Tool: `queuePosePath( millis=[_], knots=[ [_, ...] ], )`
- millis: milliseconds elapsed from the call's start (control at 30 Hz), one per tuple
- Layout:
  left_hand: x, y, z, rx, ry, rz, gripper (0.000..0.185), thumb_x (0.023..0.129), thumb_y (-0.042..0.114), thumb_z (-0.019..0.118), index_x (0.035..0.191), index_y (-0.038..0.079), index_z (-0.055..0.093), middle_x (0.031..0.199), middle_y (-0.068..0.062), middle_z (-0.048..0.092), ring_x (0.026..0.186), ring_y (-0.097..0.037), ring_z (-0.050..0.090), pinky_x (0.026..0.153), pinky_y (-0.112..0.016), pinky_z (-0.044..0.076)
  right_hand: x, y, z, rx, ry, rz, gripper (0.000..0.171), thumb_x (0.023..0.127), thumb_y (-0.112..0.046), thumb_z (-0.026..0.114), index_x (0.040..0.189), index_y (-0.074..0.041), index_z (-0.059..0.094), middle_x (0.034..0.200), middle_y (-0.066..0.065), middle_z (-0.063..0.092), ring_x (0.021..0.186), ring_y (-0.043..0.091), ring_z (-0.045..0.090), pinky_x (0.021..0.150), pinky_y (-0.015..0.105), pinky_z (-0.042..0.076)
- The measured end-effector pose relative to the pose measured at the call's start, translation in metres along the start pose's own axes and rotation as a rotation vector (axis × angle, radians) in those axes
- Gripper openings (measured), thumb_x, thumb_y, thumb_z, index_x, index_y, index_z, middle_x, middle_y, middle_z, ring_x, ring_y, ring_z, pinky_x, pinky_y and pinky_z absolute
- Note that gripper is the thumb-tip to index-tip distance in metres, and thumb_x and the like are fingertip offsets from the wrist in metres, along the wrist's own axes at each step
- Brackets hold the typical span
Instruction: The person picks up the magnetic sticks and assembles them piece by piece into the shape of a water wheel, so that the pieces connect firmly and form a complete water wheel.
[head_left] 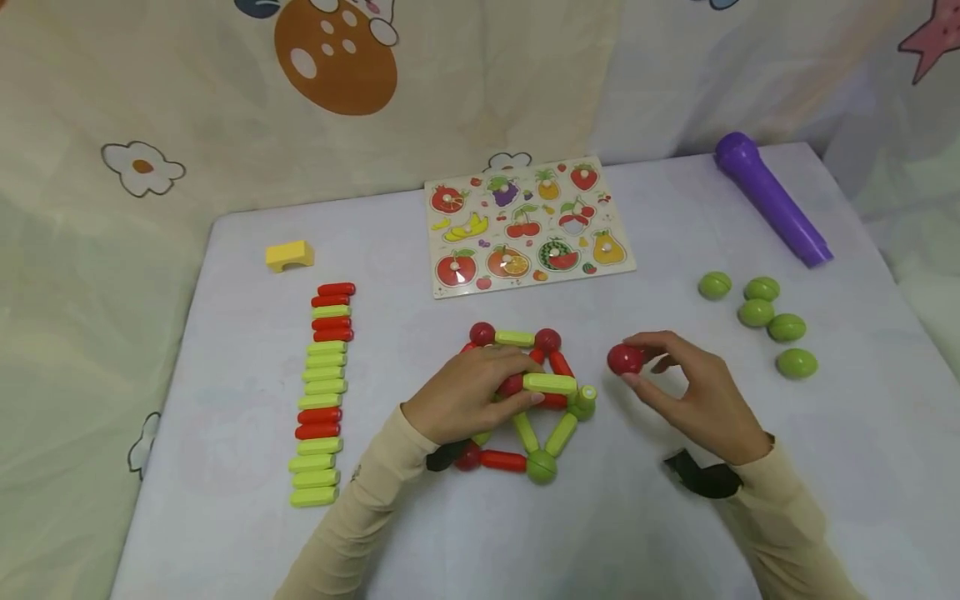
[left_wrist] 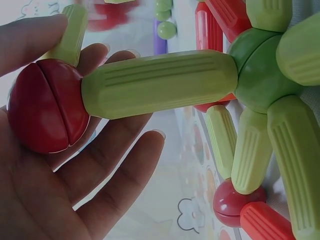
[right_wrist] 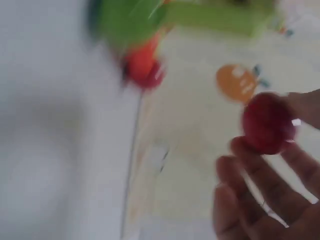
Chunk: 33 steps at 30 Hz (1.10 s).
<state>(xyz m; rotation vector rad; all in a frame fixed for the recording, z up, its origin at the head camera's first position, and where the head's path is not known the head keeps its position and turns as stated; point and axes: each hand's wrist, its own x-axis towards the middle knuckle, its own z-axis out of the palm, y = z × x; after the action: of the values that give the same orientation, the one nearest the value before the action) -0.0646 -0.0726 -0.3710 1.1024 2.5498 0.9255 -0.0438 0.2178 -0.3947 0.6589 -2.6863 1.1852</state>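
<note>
A structure of green and red sticks joined by balls (head_left: 540, 417) stands at the table's middle. My left hand (head_left: 513, 382) lies over its left side. In the left wrist view the thumb and fingers (left_wrist: 125, 165) cup a dark red ball (left_wrist: 45, 107) that joins a green stick (left_wrist: 160, 82) running to a green ball (left_wrist: 257, 75). Just right of the structure, my right hand (head_left: 637, 362) pinches a loose red ball (head_left: 625, 359) above the table. The right wrist view is blurred but shows that red ball (right_wrist: 267, 122) between the fingertips (right_wrist: 240, 150).
A row of spare red and green sticks (head_left: 322, 392) lies at the left, with a yellow block (head_left: 289, 255) behind it. A fruit puzzle board (head_left: 525, 225) sits at the back. Several green balls (head_left: 757, 312) and a purple cylinder (head_left: 772, 200) are at the right.
</note>
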Motion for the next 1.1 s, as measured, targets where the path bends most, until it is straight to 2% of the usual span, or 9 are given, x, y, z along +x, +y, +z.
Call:
queuePosePath(
  millis=[100,200,433,567,700,800,967,1033,1100],
  knots=[
    [0.000,-0.001,0.000,-0.003,0.004,-0.005,0.023,0.089,0.026,0.069,0.108,0.014,0.066,0.085,0.009,0.060,0.079,-0.005,0.051,0.067,-0.021,0.044,0.000,-0.018,0.010,0.198,-0.004,-0.118,0.052,0.070,0.011,0.076,0.117,-0.006,0.061,0.105,0.000,0.066,0.093,0.007,0.058,0.079,0.019,0.046],
    [-0.001,-0.001,0.001,-0.009,0.004,-0.011,0.024,0.089,0.026,0.069,0.108,0.014,0.066,0.088,0.009,0.062,0.081,-0.005,0.052,0.068,-0.021,0.045,0.000,-0.023,0.018,0.248,-0.053,-0.138,0.053,0.071,0.011,0.075,0.117,-0.008,0.059,0.108,-0.002,0.065,0.096,0.007,0.058,0.082,0.022,0.047],
    [-0.001,0.001,-0.001,-0.014,-0.007,-0.014,0.025,0.088,0.027,0.069,0.109,0.013,0.067,0.085,0.009,0.060,0.079,-0.006,0.051,0.065,-0.021,0.044,0.000,-0.020,0.026,0.270,-0.125,-0.098,0.050,0.076,0.009,0.073,0.117,-0.012,0.056,0.108,-0.006,0.064,0.096,0.006,0.058,0.081,0.025,0.048],
    [-0.001,0.001,-0.002,-0.017,-0.005,-0.010,0.026,0.088,0.027,0.070,0.110,0.013,0.067,0.083,0.010,0.059,0.078,-0.005,0.050,0.064,-0.021,0.043,-0.001,-0.017,0.028,0.271,-0.144,-0.073,0.053,0.075,0.008,0.075,0.120,-0.010,0.054,0.110,-0.003,0.063,0.098,0.007,0.058,0.082,0.024,0.048],
    [-0.001,0.000,-0.001,-0.016,-0.002,-0.007,0.026,0.088,0.028,0.069,0.110,0.014,0.066,0.084,0.011,0.059,0.079,-0.005,0.050,0.066,-0.021,0.044,-0.002,-0.014,0.033,0.253,-0.190,-0.016,0.059,0.075,0.001,0.078,0.127,-0.009,0.050,0.116,0.001,0.062,0.101,0.007,0.057,0.085,0.025,0.049],
    [-0.001,0.000,-0.001,-0.013,-0.001,-0.014,0.029,0.089,0.034,0.068,0.112,0.016,0.066,0.090,0.011,0.062,0.083,-0.004,0.052,0.072,-0.021,0.046,-0.002,-0.010,0.040,0.266,-0.232,0.006,0.054,0.077,-0.002,0.078,0.124,-0.012,0.053,0.114,-0.002,0.063,0.102,0.007,0.057,0.091,0.024,0.047],
    [-0.006,-0.003,-0.014,-0.044,0.036,-0.079,0.040,0.092,0.042,0.060,0.122,0.014,0.063,0.112,0.002,0.064,0.101,-0.009,0.055,0.086,-0.027,0.049,-0.004,-0.001,0.049,0.287,-0.233,-0.008,0.043,0.077,0.000,0.077,0.113,-0.016,0.060,0.104,-0.006,0.065,0.096,0.009,0.057,0.090,0.022,0.046],
    [-0.012,-0.009,-0.026,-0.028,0.099,-0.138,0.040,0.094,0.040,0.058,0.124,0.013,0.061,0.117,-0.001,0.062,0.107,-0.014,0.055,0.090,-0.033,0.050,-0.004,0.001,0.051,0.286,-0.230,-0.003,0.042,0.077,0.000,0.077,0.112,-0.018,0.061,0.103,-0.007,0.064,0.095,0.008,0.057,0.089,0.022,0.046],
    [-0.019,-0.021,-0.043,0.042,0.188,-0.232,0.039,0.096,0.036,0.057,0.126,0.012,0.060,0.121,-0.005,0.060,0.112,-0.021,0.054,0.092,-0.039,0.049,-0.004,0.003,0.053,0.286,-0.234,0.006,0.041,0.078,-0.002,0.077,0.112,-0.019,0.060,0.103,-0.008,0.064,0.095,0.008,0.056,0.089,0.022,0.046]
  ],
)
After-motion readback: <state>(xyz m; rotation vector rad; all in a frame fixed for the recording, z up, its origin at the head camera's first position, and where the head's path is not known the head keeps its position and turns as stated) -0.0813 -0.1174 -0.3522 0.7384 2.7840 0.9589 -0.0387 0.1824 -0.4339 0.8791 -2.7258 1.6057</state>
